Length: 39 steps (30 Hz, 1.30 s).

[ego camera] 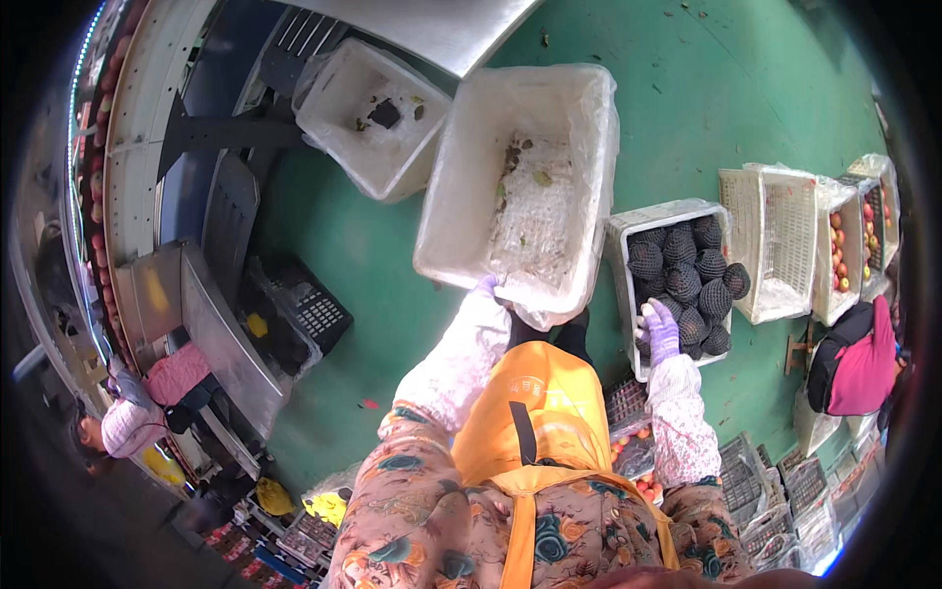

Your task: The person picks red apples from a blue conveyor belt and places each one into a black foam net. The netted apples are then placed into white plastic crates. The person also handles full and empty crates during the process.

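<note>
Both my hands wear light purple gloves. My left hand (483, 286) is at the near rim of a large white plastic bin (605, 184) lined with clear film, with leaves and debris on its bottom; its fingers are partly hidden, so its grip cannot be told. My right hand (659, 330) rests at the near left part of a white crate (625, 294) heaped with round items in black foam nets (683, 280). Whether its fingers hold one of them is unclear. A smaller lined white bin (324, 110) with leaves and a dark scrap stands beyond the large bin, to its left.
White crates (769, 243), some with apples (839, 250), line the right. A metal chute (221, 331) and a black crate (316, 305) stand left. A metal sheet (441, 29) juts in above. One co-worker (136, 420) is at far left, another person (857, 361) at right.
</note>
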### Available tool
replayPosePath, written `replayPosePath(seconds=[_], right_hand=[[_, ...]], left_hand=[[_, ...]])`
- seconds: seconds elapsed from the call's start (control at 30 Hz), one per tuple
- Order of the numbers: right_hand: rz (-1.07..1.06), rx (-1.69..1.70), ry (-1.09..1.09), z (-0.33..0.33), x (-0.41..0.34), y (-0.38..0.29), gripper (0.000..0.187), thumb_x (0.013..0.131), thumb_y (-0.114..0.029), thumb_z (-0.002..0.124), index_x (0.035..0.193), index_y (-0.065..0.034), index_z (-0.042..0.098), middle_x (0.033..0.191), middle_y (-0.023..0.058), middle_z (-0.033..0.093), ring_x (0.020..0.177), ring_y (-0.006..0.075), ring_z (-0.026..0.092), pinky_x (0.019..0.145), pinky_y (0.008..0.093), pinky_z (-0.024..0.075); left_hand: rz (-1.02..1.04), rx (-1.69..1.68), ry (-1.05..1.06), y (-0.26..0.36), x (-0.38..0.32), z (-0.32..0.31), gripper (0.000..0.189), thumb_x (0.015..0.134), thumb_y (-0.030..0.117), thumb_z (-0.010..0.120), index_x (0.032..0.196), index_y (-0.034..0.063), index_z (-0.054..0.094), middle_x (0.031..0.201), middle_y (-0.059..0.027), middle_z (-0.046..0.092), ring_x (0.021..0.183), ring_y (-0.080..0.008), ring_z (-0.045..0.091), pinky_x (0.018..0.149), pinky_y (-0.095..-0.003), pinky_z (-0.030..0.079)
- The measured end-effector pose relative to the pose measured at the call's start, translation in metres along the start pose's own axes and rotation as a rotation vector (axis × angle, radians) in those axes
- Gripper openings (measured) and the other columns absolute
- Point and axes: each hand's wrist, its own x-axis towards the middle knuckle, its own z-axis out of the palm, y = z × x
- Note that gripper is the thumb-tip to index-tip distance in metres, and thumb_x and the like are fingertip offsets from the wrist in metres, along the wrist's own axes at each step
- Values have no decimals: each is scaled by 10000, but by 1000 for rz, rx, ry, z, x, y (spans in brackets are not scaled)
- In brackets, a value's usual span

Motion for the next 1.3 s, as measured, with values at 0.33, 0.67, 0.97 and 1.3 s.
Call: replayPosePath(seconds=[0.33,0.67,0.97,1.3], right_hand=[[-401,-123,-359,67,58,-239,753,850,-544,587,1418,-95,378,1460,90,385,1348,250,348,1077,398,302],[-687,-693,-916,291,-169,-220,517,699,-165,721,1158,29,585,1044,127,650,928,245,627,812,359,495],[-867,-1077,-681,608,-324,-88,516,668,-191,707,1147,-26,608,1020,197,656,951,330,633,843,376,488],[-862,-1203,-932,746,-391,-40,638,706,-312,729,1226,11,549,1106,201,630,1025,320,599,907,365,459]], left_hand=[[354,291,113,22,-267,-178,363,653,94,684,961,-80,608,778,-184,628,692,-310,632,665,-413,516],[806,200,424,125,-401,-444,381,640,106,692,971,-59,600,790,-175,639,657,-288,647,629,-399,536],[702,337,867,292,-335,-671,420,786,305,679,1132,69,644,1003,-98,680,965,-248,623,861,-367,464],[933,-188,877,407,-250,-775,559,855,72,615,1368,-10,406,1250,-147,570,1044,-242,602,892,-335,467]])
